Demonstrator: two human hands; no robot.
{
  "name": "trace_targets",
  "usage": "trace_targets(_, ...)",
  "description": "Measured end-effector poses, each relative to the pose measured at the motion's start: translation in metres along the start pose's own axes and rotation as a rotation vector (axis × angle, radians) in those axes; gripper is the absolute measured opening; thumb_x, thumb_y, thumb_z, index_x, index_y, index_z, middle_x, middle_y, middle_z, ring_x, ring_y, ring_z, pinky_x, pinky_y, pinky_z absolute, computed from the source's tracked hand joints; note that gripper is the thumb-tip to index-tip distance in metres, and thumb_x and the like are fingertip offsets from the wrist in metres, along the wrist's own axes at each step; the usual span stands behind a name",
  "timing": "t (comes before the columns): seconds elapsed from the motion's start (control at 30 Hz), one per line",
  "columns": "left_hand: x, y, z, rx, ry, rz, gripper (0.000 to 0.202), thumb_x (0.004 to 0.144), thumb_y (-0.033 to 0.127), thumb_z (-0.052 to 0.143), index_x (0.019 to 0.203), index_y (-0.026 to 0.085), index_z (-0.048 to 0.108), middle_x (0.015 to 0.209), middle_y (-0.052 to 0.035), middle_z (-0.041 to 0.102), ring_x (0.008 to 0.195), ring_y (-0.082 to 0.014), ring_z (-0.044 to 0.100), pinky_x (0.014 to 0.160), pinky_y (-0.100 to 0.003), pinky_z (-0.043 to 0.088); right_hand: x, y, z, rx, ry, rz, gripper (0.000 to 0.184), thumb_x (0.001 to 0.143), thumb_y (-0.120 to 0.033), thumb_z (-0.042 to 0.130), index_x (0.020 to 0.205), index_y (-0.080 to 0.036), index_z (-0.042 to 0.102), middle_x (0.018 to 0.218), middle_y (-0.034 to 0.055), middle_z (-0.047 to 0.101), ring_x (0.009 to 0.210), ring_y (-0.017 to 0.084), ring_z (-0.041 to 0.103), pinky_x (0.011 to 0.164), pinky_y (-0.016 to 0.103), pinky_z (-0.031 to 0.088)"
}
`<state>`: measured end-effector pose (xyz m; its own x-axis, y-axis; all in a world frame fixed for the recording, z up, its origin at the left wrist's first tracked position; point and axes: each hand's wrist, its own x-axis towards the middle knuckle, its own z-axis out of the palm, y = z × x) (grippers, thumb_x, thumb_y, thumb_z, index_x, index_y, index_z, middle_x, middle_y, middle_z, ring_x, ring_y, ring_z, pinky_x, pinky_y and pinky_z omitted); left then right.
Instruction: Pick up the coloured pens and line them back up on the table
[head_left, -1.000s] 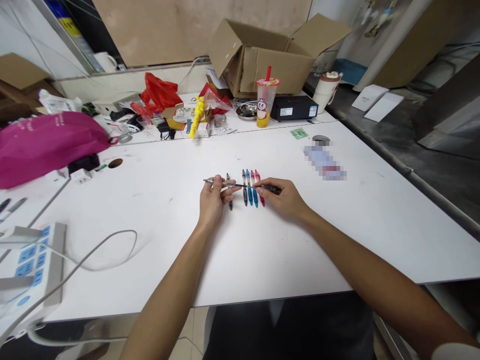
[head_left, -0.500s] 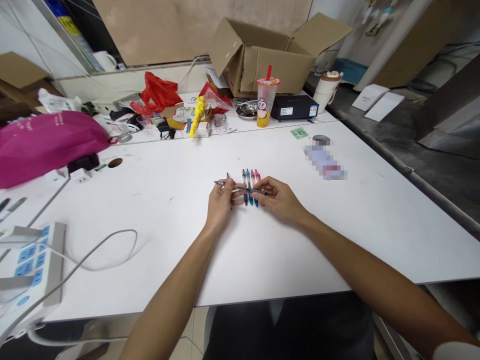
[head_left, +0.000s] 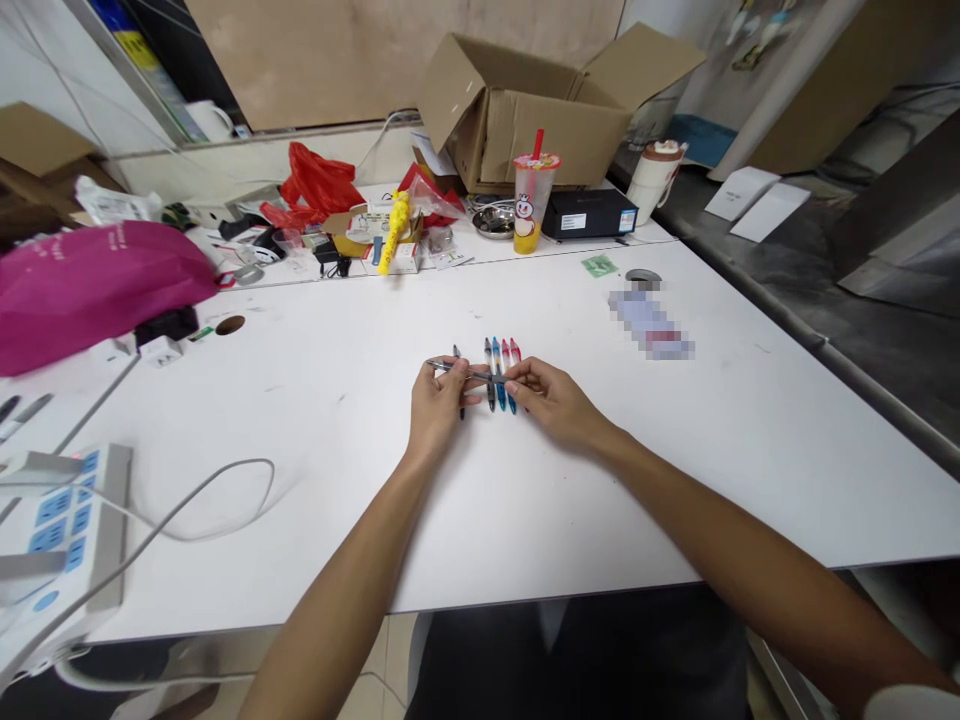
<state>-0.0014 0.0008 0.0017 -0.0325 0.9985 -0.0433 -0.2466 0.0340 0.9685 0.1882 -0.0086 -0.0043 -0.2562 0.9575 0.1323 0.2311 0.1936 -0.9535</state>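
My left hand (head_left: pixel 436 410) and my right hand (head_left: pixel 551 401) together pinch one thin dark pen (head_left: pixel 466 373), held crosswise just above the white table (head_left: pixel 480 480). Under it several pens lie side by side, pointing away from me: a black pen (head_left: pixel 457 354) on the left, then a dark pen (head_left: pixel 488 352), a blue pen (head_left: pixel 496 352) and two red pens (head_left: pixel 511 351). Both hands are closed on the held pen, my right hand covering its right end.
A white power strip (head_left: pixel 64 520) with a grey cable (head_left: pixel 187 515) lies at the left edge. A magenta bag (head_left: pixel 90 285) sits at far left. At the back stand a drink cup (head_left: pixel 529 200), a cardboard box (head_left: pixel 525 115) and a black box (head_left: pixel 589 214).
My two hands have drawn closer together along the held pen, so less of it shows between them. The pens lying on the table have not moved.
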Motion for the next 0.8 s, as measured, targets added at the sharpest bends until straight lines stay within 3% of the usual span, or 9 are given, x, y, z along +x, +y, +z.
trace_targets(0.43,-0.0021,0.0021,0.0012,0.047,-0.01,0.036,0.031,0.092,0.046,0.071,0.099,0.02,0.056,0.099,-0.0123,0.079,0.087,-0.0224,0.078,0.063,-0.027,0.056,-0.0007,-0.0007,0.0035,-0.046,-0.019,0.036,0.031,0.098,-0.051,0.054,0.093,-0.022,0.064,0.082,0.0021,0.063,0.069,0.016,0.052,0.064,0.032,0.041)
trace_targets(0.53,-0.0027,0.0025,0.0012,0.043,-0.012,0.034,0.032,0.09,0.046,0.072,0.1,0.02,0.057,0.099,-0.0125,0.079,0.087,-0.0226,0.078,0.065,-0.028,0.057,-0.0011,-0.0016,0.0045,-0.025,0.017,0.024,0.027,0.094,-0.05,0.064,0.097,-0.023,0.063,0.086,0.0018,0.065,0.073,0.016,0.055,0.067,0.032,0.042)
trace_targets(0.63,-0.0025,0.0022,0.0008,0.04,-0.021,0.028,0.034,0.09,0.047,0.073,0.101,0.02,0.057,0.1,-0.0126,0.079,0.087,-0.0227,0.078,0.065,-0.028,0.057,-0.0016,-0.0019,0.005,-0.05,-0.033,0.053,0.035,0.099,-0.053,0.054,0.085,-0.022,0.063,0.074,0.0002,0.061,0.065,0.015,0.05,0.063,0.032,0.04)
trace_targets(0.73,-0.0015,0.0015,0.0,0.046,-0.032,0.032,0.036,0.088,0.048,0.074,0.102,0.019,0.056,0.099,-0.0124,0.079,0.087,-0.0223,0.078,0.065,-0.028,0.057,-0.0021,-0.0019,0.0054,-0.037,-0.01,0.036,0.031,0.095,-0.052,0.061,0.093,-0.022,0.065,0.08,0.0006,0.065,0.067,0.015,0.052,0.063,0.031,0.04)
trace_targets(0.8,-0.0007,0.0008,-0.0009,0.053,-0.045,0.042,0.038,0.088,0.05,0.074,0.101,0.019,0.056,0.098,-0.0121,0.079,0.087,-0.0219,0.077,0.066,-0.028,0.057,-0.0024,-0.0022,0.0055,-0.027,-0.061,0.074,0.036,0.098,-0.055,0.054,0.093,-0.021,0.066,0.071,-0.0008,0.062,0.062,0.014,0.05,0.061,0.03,0.039)
